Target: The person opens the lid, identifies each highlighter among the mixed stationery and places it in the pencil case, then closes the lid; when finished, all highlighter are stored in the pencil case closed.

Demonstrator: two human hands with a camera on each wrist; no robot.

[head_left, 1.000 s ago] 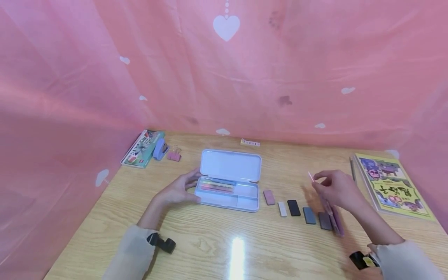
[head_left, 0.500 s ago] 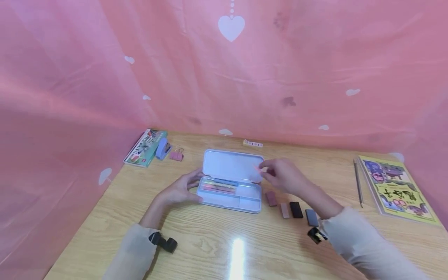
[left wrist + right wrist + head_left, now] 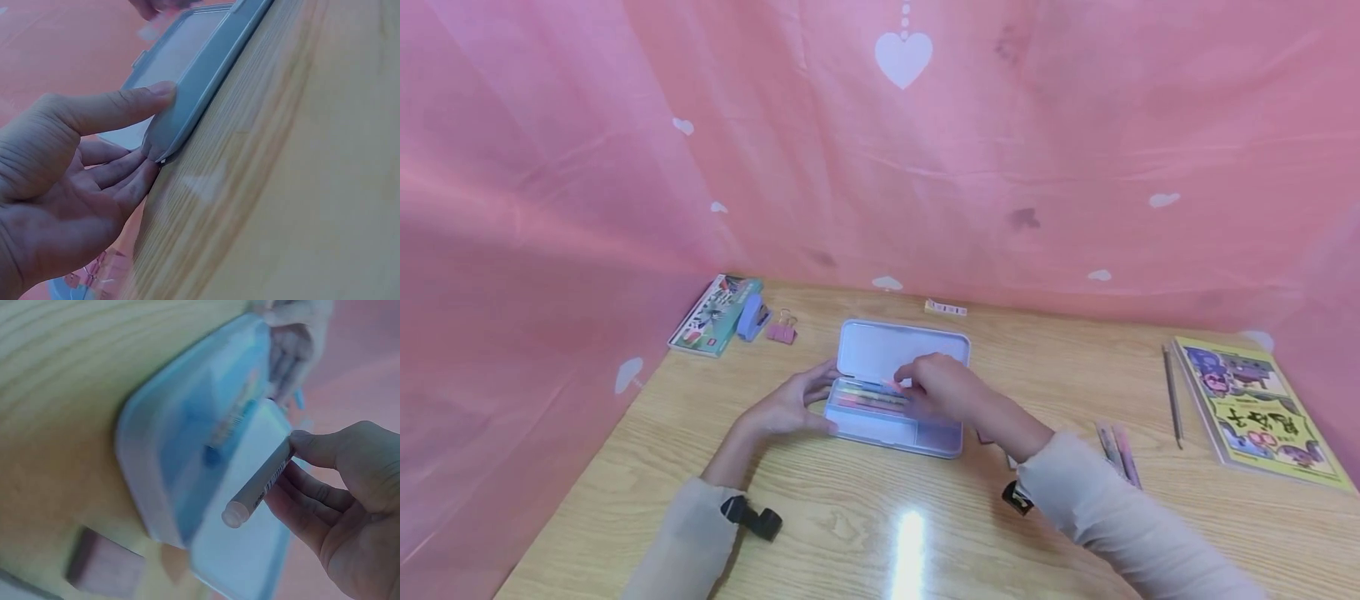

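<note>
A light-blue pencil case (image 3: 865, 428) lies with its lid raised in the head view, several highlighter pens (image 3: 871, 398) in its back compartment. My left hand (image 3: 787, 407) holds the case's left end; in the left wrist view its thumb presses the wall (image 3: 200, 87) and the fingertips touch the corner. Over the case, my right hand (image 3: 946, 388) pinches a pinkish highlighter (image 3: 259, 484) between thumb and fingers. The right wrist view shows that pen slanting above the lid (image 3: 244, 550). My right hand hides part of the case's right side.
Two purplish pens (image 3: 1124, 450) lie beyond my right sleeve, which covers most of the erasers; one pink eraser (image 3: 106, 565) shows. A pencil (image 3: 1172, 396) and yellow book (image 3: 1258, 408) are right. A green book (image 3: 715, 317), stapler (image 3: 752, 317) and binder clip (image 3: 782, 332) stand left.
From beside the purplish pens at the right, my right hand has carried the pinkish highlighter leftward over the case. My left hand keeps its hold on the case's left end.
</note>
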